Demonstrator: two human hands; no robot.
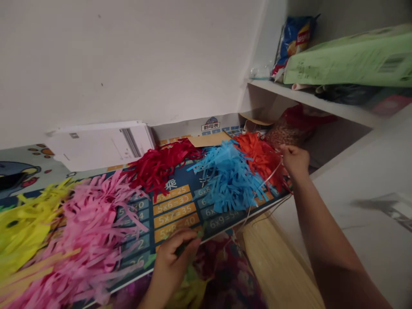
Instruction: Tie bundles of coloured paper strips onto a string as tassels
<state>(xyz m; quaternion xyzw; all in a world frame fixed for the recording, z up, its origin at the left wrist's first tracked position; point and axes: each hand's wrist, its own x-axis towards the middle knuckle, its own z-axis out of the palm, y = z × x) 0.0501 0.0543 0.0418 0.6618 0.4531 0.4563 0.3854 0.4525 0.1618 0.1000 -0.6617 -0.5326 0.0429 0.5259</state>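
Note:
Piles of shredded paper fringe lie on a blue multiplication-table board (180,210): yellow (22,223), pink (93,223), dark red (161,165), light blue (228,176) and orange-red (262,156). My left hand (175,255) is closed at the board's near edge, pinching a small green strip. My right hand (294,161) is closed beside the orange-red pile, gripping a thin pale string (268,178) that runs down across the blue pile toward my left hand.
A white wall stands behind the board. White papers (103,143) lean at the back. At right, a shelf (309,101) carries a chip bag (294,40) and a green box (350,60); a red bag (296,126) sits under it. Patterned fabric (225,279) covers my lap.

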